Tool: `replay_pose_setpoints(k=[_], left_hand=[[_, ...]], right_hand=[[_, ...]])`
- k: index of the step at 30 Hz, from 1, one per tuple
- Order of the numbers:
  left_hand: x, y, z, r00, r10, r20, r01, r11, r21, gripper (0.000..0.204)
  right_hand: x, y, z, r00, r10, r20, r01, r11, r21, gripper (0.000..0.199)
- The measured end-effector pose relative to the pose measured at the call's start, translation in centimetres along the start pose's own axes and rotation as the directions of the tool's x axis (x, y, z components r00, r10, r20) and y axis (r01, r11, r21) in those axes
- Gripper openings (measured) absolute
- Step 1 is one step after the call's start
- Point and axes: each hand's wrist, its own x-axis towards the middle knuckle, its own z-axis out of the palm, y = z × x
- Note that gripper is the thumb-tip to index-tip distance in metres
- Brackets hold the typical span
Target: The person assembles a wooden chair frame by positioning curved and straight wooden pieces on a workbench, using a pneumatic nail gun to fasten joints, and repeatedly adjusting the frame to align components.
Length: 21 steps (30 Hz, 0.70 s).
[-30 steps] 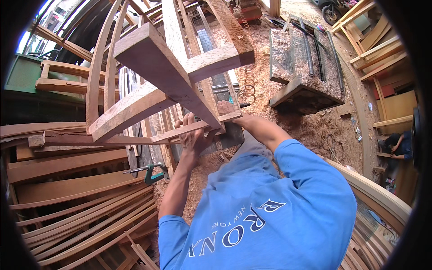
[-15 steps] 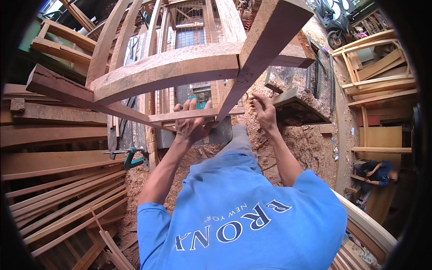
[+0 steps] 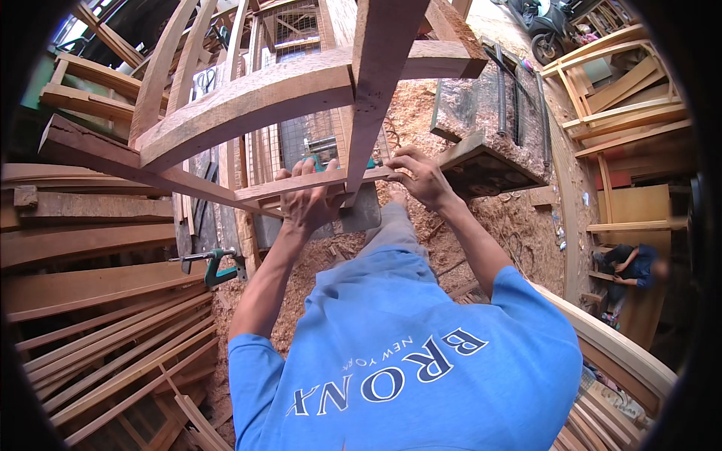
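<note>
A large wooden frame (image 3: 248,116) of curved and straight bars stands tilted in front of me. Its thin lower rail (image 3: 301,183) runs across under the thick bars. My left hand (image 3: 307,207) grips this rail, its fingertips showing over the far side. At the rail's right end, my right hand (image 3: 423,179) has its fingers bent in a pinch on the wood. Just behind the rail a teal clamp (image 3: 322,159) is partly hidden by the frame and my fingers.
Another teal clamp (image 3: 219,267) is fixed to the bench's left side. Stacked boards (image 3: 90,259) fill the left. A dark bench machine (image 3: 492,169) covered in sawdust stands to the right. A person (image 3: 630,267) sits at far right, near wooden frames (image 3: 632,131).
My right hand has moved left and closed on the rail's end. The wooden frame has shifted left in view; my left hand keeps its grip.
</note>
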Motion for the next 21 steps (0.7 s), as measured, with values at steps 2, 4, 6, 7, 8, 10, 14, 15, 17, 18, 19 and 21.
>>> replay_pose_setpoints(k=[2,4,6,7,8,10,14,15,17,18,19,21], left_hand=[[-0.11,-0.01,0.12,0.999,-0.038,0.033,0.038,0.999,-0.019,0.058],[-0.19,-0.01,0.21,0.997,-0.054,0.048,0.056,0.998,-0.029,0.054],[-0.25,0.04,0.22,0.997,-0.052,0.052,0.054,0.998,-0.031,0.054],[-0.27,0.09,0.20,0.997,-0.052,0.054,0.053,0.998,-0.029,0.054],[-0.26,0.13,0.17,0.997,-0.052,0.054,0.053,0.998,-0.022,0.054],[-0.22,0.21,0.12,0.997,-0.061,0.056,0.063,0.998,-0.025,0.053],[0.07,0.06,0.03,0.999,-0.024,0.023,0.024,1.000,-0.011,0.058],[0.09,0.03,0.00,1.000,0.000,0.010,0.000,1.000,0.002,0.061],[0.13,-0.04,-0.03,0.999,0.004,0.035,-0.005,1.000,0.015,0.056],[0.13,-0.03,-0.04,0.999,0.007,0.047,-0.008,1.000,0.022,0.054],[0.11,-0.01,-0.04,0.999,0.007,0.052,-0.008,1.000,0.026,0.049],[0.03,0.11,-0.05,0.997,-0.022,0.077,0.023,1.000,-0.008,0.048]], right_hand=[[-0.14,0.08,-0.06,1.000,0.017,0.007,-0.017,1.000,0.016,0.025],[-0.22,0.10,-0.07,0.998,0.055,0.014,-0.055,0.996,0.070,0.025],[-0.28,0.09,-0.10,1.000,-0.009,0.002,0.009,1.000,0.021,0.024],[-0.31,0.08,-0.10,0.999,-0.043,-0.012,0.043,0.999,0.002,0.023],[-0.31,0.06,-0.09,0.999,-0.050,-0.008,0.050,0.999,0.000,0.024],[-0.28,0.02,0.01,0.998,-0.068,-0.018,0.068,0.998,0.012,0.025],[-0.01,0.02,0.28,0.990,-0.143,-0.019,0.142,0.989,-0.031,0.025],[0.03,0.03,0.35,0.986,-0.163,-0.019,0.162,0.986,-0.038,0.025],[0.01,0.05,0.43,0.983,-0.183,0.006,0.183,0.981,-0.069,0.024],[-0.01,0.10,0.40,0.982,-0.189,0.005,0.188,0.979,-0.083,0.024],[-0.09,0.11,0.45,0.981,-0.193,0.005,0.193,0.977,-0.095,0.024],[-0.14,0.23,0.46,0.979,-0.204,0.026,0.206,0.972,-0.115,0.024]])
